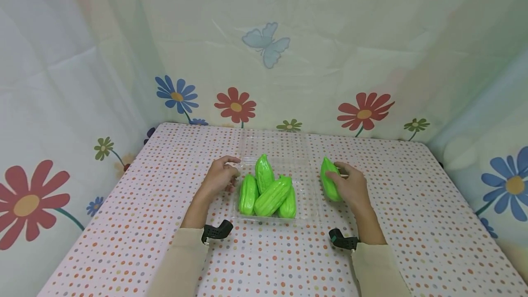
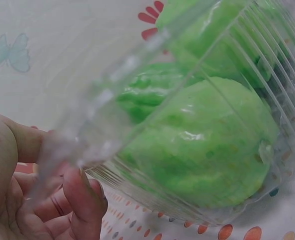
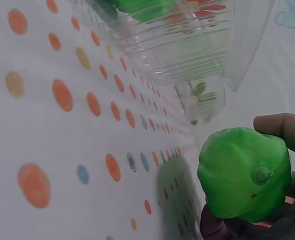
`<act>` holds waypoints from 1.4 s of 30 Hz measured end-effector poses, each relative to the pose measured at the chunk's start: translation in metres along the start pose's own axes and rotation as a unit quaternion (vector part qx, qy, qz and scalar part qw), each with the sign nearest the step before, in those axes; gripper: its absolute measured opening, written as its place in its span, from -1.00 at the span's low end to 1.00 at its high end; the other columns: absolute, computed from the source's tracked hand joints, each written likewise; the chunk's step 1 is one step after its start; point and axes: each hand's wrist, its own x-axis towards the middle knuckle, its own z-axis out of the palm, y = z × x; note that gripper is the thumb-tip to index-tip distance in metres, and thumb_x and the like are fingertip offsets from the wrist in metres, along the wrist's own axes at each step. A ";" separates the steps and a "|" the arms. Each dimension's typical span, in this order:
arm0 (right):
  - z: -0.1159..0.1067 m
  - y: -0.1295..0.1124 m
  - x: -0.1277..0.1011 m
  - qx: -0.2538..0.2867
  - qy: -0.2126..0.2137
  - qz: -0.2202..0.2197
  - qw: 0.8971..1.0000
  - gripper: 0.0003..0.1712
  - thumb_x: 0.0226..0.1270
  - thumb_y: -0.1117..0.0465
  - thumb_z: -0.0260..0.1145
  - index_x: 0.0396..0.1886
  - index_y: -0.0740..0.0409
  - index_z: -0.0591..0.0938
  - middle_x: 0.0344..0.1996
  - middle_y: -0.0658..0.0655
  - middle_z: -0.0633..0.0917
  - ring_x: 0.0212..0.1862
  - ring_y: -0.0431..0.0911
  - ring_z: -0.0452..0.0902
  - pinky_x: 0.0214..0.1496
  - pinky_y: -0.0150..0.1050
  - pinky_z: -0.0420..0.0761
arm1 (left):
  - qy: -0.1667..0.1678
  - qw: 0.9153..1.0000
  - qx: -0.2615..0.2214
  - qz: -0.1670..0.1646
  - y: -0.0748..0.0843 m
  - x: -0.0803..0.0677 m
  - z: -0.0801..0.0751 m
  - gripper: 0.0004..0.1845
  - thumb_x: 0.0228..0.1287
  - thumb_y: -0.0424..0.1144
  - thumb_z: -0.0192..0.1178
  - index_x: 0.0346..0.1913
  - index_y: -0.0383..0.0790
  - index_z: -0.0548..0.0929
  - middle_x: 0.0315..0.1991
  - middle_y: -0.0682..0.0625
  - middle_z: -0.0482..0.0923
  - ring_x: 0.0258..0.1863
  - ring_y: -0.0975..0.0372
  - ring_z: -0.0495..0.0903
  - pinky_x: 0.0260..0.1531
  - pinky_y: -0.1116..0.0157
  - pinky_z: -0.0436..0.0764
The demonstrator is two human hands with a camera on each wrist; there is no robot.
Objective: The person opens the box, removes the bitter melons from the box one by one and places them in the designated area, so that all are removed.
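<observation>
Two beige sleeves nearest, wrists on dotted worktop [image 1: 123,223]. Left hand [image 1: 220,177] pinching rim of clear ribbed plastic clamshell box [image 1: 307,205], steadying it. Right hand [image 1: 350,184] wrapped round one ridged green toy gourd [image 1: 328,178], just beside box; four like gourds [image 1: 268,189] piled inside. Loading step, seemingly: next, lift across and lower onto pile.

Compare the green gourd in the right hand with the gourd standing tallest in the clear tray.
The held gourd sits outside the clear tray, gripped by the right hand; the tallest gourd lies inside the tray, untouched. The held one stands alone; the tray one leans among other gourds. Both are bright green, ridged and pointed. The left hand grips the tray's edge.
</observation>
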 end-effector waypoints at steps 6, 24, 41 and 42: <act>0.001 0.001 0.000 -0.008 -0.019 0.002 1.000 -0.27 0.48 -0.04 0.24 0.50 0.24 0.36 0.33 0.40 0.48 0.31 0.26 0.44 0.16 0.09 0.58 | -0.007 1.000 0.003 -0.013 0.009 -0.005 0.000 -0.49 0.29 -0.44 0.06 0.32 -0.25 0.48 -0.47 -0.21 0.49 -0.67 0.16 0.46 -0.64 0.23 0.62; 0.004 0.010 0.005 -0.032 -0.021 -0.002 0.999 -0.26 0.46 -0.06 0.25 0.48 0.24 0.39 0.28 0.41 0.52 0.23 0.26 0.49 0.06 0.04 0.61 | -0.008 1.000 0.003 -0.011 0.007 -0.003 0.000 -0.48 0.28 -0.43 0.06 0.33 -0.26 0.48 -0.47 -0.20 0.50 -0.66 0.15 0.46 -0.63 0.21 0.61; 0.004 0.006 0.004 -0.041 -0.040 -0.001 0.998 -0.25 0.46 -0.05 0.26 0.48 0.27 0.37 0.29 0.44 0.50 0.27 0.29 0.46 0.12 0.10 0.59 | 0.002 1.000 0.000 0.012 -0.001 -0.002 0.000 -0.47 0.25 -0.39 0.07 0.32 -0.27 0.50 -0.50 -0.16 0.48 -0.69 0.19 0.44 -0.68 0.26 0.58; 0.005 0.006 0.004 -0.043 -0.042 -0.002 0.998 -0.25 0.46 -0.05 0.26 0.48 0.27 0.37 0.29 0.44 0.50 0.28 0.29 0.46 0.13 0.11 0.58 | 0.002 1.000 0.003 0.013 -0.001 -0.002 0.000 -0.47 0.25 -0.39 0.07 0.32 -0.26 0.51 -0.50 -0.17 0.48 -0.69 0.19 0.44 -0.68 0.26 0.59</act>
